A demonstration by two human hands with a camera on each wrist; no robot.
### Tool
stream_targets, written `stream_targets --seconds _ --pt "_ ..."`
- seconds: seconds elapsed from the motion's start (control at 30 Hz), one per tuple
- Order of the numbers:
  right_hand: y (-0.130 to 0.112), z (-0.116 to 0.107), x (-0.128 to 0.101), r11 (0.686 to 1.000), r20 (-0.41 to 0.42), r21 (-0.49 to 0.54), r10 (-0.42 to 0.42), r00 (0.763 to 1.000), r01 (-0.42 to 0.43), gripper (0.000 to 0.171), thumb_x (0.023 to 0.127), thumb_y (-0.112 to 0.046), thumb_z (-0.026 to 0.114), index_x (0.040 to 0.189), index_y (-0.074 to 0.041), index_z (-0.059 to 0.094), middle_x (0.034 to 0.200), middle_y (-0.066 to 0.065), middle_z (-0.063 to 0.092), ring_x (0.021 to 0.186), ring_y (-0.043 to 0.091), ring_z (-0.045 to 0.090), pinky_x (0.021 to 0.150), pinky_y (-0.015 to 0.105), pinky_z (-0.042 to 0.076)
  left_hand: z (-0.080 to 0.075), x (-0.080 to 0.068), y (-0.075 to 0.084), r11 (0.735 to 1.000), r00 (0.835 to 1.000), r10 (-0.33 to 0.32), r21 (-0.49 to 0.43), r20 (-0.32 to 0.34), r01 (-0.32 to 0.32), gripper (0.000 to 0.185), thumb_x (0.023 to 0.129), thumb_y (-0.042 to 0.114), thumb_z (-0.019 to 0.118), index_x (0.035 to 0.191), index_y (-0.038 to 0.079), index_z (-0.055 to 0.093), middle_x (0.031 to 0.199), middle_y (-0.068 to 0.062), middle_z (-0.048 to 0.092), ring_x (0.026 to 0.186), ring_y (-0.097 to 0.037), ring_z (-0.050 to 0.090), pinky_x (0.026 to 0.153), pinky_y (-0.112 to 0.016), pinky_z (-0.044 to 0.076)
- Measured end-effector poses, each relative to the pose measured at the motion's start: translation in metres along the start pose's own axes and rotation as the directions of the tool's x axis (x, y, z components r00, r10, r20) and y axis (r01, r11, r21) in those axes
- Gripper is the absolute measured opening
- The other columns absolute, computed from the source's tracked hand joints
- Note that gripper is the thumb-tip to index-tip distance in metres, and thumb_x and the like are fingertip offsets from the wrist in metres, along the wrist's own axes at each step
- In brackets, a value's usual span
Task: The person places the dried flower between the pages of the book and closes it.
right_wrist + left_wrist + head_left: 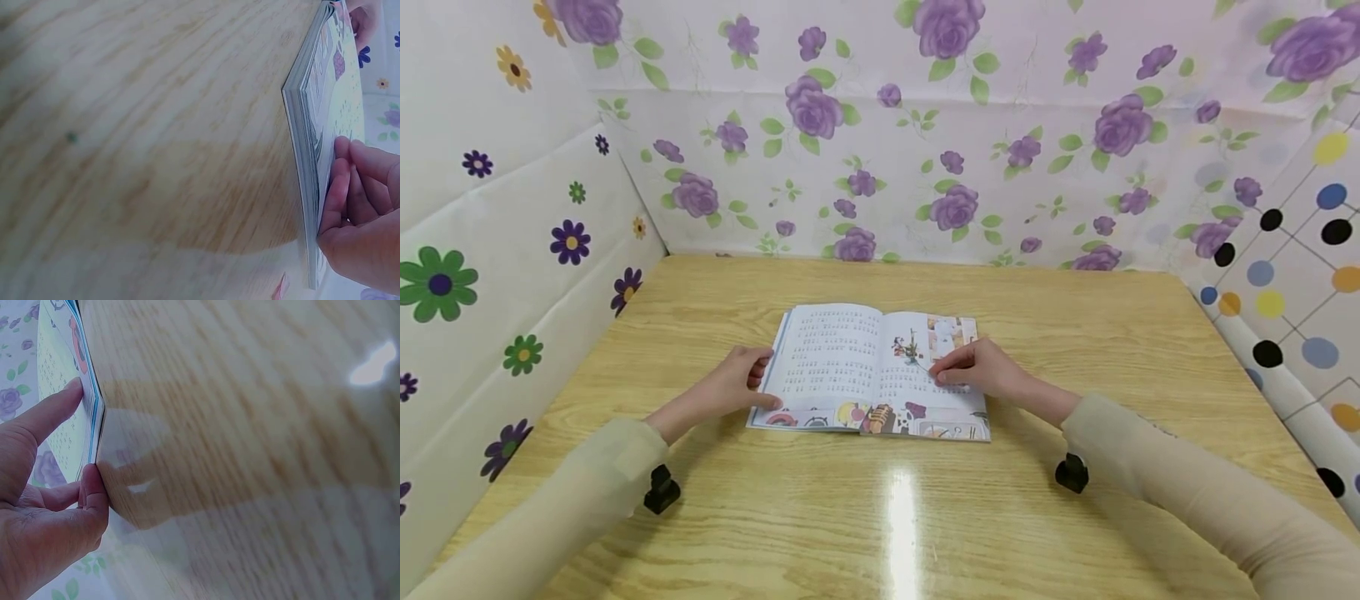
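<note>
The left hand (741, 379) grips the lower left edge of an open book (835, 350), thumb laid on the page and fingers curled in at the side, while the right hand (985, 369) rests on the right page with its fingers bent and thumb and forefinger together, pinching what appears to be a thin sliver (924, 368), too fine to identify. Both reach out of pale sleeves (1157, 462), with a small black device (661, 490) below each wrist. On the near part of the wooden table (790, 517) lies a bright streak of reflected light (901, 533); beyond it the book lies flat between the hands, its lower margin of coloured drawings nearest the person, printed lines filling the left page and text with pictures on the right. Only the head view shows both pages whole. The left wrist view adds the stacked page edges with a blue line along them, and a fingertip against the book's edge below the thumb; the right wrist view shows the thickness of the right-hand pages and a small green speck (72, 136) on the tabletop. Farther off, bare wood runs to a backdrop (880, 158) of purple roses, flanked by a daisy-patterned sheet (490, 208) and a dotted one (1296, 312).
</note>
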State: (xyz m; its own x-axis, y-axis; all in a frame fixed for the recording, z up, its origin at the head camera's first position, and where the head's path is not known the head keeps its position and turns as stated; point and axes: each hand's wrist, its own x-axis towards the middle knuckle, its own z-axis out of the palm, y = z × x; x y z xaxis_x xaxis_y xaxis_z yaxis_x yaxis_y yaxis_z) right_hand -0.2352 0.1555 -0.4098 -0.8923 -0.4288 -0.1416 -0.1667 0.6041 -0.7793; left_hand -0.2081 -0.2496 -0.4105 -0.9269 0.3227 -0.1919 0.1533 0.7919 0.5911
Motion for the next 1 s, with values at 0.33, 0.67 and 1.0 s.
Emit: stream_targets --seconds 0.33,0.67,1.0 --pt "0.004 0.001 -0.002 0.999 0.012 -0.007 -0.042 0.999 0.042 0.02 0.092 -0.019 0.071 0.109 -0.011 0.077 0.114 0.009 0.075 0.105 0.017 0.067 0.082 0.023 0.05 0.003 0.001 -0.002 1.0 1.0 -0.004 -0.001 -0.01 0.004 0.085 0.083 0.02 0.081 0.146 -0.013 0.034 0.115 -0.018 0.044 0.101 -0.025 0.04 0.086 -0.035 0.042" --pt "0.005 0.001 -0.007 0.996 -0.015 -0.047 -0.081 0.997 0.081 0.024 0.086 -0.012 0.076 0.11 -0.009 0.075 0.106 0.009 0.074 0.082 0.012 0.06 0.071 0.02 0.049 0.004 0.0 -0.003 1.0 1.0 -0.001 -0.013 -0.013 0.001 0.086 0.082 0.02 0.081 0.145 -0.014 0.034 0.117 -0.02 0.044 0.101 -0.026 0.042 0.088 -0.035 0.043" --pt "0.007 0.001 -0.019 0.981 -0.136 -0.078 -0.187 0.973 0.178 0.03 0.085 -0.012 0.077 0.115 -0.008 0.071 0.109 0.008 0.069 0.091 0.017 0.062 0.078 0.025 0.053 0.001 -0.001 0.0 1.0 1.0 -0.005 -0.013 -0.015 0.005 0.086 0.083 0.02 0.08 0.146 -0.014 0.033 0.118 -0.02 0.044 0.102 -0.026 0.042 0.088 -0.035 0.042"
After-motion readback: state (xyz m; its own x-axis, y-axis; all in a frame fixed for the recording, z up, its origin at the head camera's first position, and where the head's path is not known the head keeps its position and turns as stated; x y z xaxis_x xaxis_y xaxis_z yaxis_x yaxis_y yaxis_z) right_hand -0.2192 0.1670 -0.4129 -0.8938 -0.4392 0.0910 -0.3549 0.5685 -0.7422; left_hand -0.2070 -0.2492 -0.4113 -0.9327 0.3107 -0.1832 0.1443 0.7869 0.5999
